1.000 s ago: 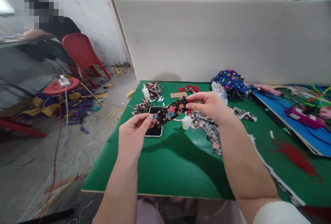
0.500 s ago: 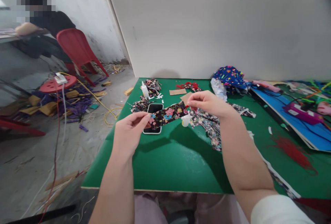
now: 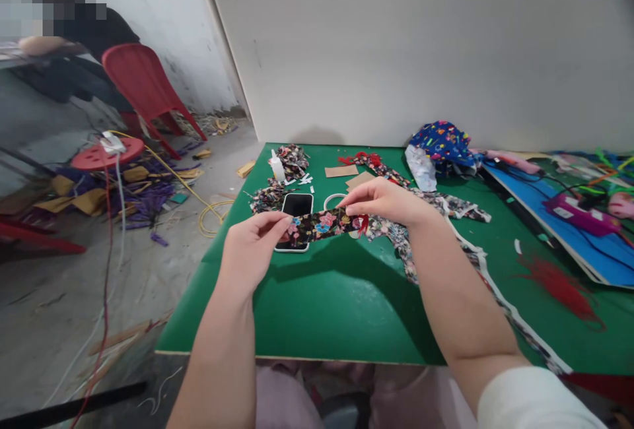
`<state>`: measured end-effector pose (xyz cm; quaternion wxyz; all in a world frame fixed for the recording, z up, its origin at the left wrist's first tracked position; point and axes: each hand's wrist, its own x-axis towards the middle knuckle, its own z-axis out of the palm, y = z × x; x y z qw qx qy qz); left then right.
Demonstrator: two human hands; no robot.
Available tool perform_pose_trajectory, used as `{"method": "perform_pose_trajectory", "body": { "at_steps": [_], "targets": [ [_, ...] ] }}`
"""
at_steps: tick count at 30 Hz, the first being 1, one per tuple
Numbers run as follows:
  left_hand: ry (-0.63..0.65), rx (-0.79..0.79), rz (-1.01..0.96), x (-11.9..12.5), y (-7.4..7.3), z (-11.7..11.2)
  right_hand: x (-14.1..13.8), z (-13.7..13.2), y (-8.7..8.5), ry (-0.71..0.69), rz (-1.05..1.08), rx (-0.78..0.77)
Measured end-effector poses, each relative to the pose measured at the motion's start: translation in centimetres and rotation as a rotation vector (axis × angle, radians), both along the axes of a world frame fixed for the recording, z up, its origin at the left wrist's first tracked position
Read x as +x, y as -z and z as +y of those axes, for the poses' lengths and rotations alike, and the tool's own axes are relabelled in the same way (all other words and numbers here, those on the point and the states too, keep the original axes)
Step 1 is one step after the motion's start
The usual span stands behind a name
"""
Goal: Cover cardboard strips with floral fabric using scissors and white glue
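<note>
A black floral fabric strip (image 3: 321,224) with a red tassel at its right end is stretched between my two hands above the green table (image 3: 337,317). My left hand (image 3: 255,237) pinches its left end. My right hand (image 3: 384,201) grips its upper edge near the right end, thumb and fingers together. Partly behind the strip lies a phone (image 3: 298,203) with a white edge. A white ring (image 3: 334,200), perhaps a tape roll, shows just beyond the strip. To the right, under my right forearm, more floral fabric strips (image 3: 403,251) lie in a pile.
A white glue bottle (image 3: 277,168) stands among floral scraps (image 3: 292,160) at the back left. Brown card pieces (image 3: 341,171) lie behind my hands. On the right are a blue patterned cloth (image 3: 440,148), a purple device (image 3: 582,214) and red threads (image 3: 562,290). A white panel (image 3: 416,59) borders the back.
My right hand has shifted left along the strip, from its tasselled end to its upper edge. The strip now hangs flatter, and the white ring has come into view behind it.
</note>
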<state>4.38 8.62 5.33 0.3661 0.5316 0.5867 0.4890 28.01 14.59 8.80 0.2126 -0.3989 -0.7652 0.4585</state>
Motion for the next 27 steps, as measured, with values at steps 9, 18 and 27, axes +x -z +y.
{"method": "perform_pose_trajectory", "body": {
  "at_steps": [9,18,27],
  "targets": [
    [0.005,0.022,0.012,0.1,0.7,0.3,-0.4,0.3,0.5,0.002,-0.161,0.150],
    [-0.185,0.203,0.008,0.1,0.4,0.3,-1.5,-0.1,0.7,0.115,-0.136,0.275],
    [-0.158,0.009,-0.445,1.2,0.6,0.7,-5.5,-2.1,2.0,0.236,-0.062,0.944]
  ]
}}
